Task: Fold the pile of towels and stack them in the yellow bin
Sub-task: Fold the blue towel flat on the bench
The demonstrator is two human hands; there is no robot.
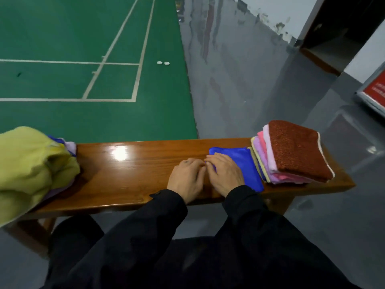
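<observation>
Pressing a smooth blue towel [243, 163] flat at centre right of the glossy wooden tabletop [133, 174], we see the right hand [225, 174] on it, fingers straight; left hand [187, 176] beside, fingers relaxed. Fuzzy rust-topped folded stack [295, 151] lies right; yellow-green pile [31, 161] left.

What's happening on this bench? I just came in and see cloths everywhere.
A person is folding towels on a wooden bench. Both hands rest at the left edge of a blue towel: the right hand lies on it, the left hand beside it on the wood. To the right stands a stack of folded towels, a brown one on top. At the left end lies an unfolded heap, mostly yellow-green. No bin is visible.
</observation>
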